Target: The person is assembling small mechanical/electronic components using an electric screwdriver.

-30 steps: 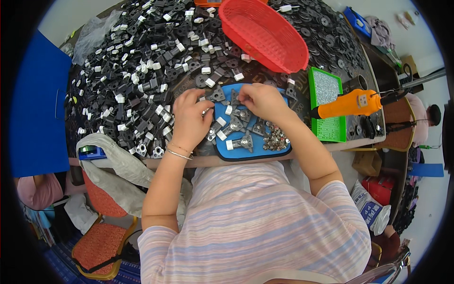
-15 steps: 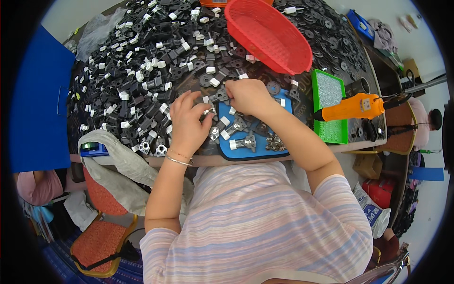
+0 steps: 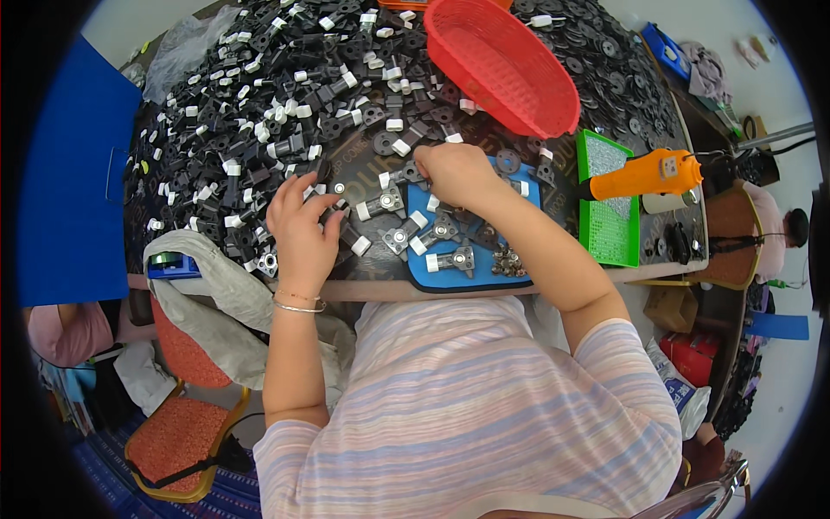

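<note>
My left hand [image 3: 303, 233] is over the near edge of the black parts, thumb and fingers apart. Its fingertips are close to a dark part with a bright metal ring [image 3: 339, 189]; whether they touch it is unclear. Below them lies a black part with a white end [image 3: 354, 240]. My right hand [image 3: 456, 176] is closed, pinching a black bracket with a white end [image 3: 399, 176] above the blue mat [image 3: 441, 279]. Several similar brackets [image 3: 451, 259] with metal centres lie on and beside the mat, next to a small pile of metal fasteners [image 3: 508, 259].
A large heap of black-and-white parts [image 3: 259, 112] covers the left of the table. At the back stand a red basket [image 3: 506, 69] and black discs [image 3: 609, 52]. To the right are a green tray [image 3: 609, 246] and a hanging orange power screwdriver [image 3: 648, 176].
My left hand has moved left, away from a bracket that now lies at the mat's left edge. My right hand stays in nearly the same place. The view has shifted slightly.
</note>
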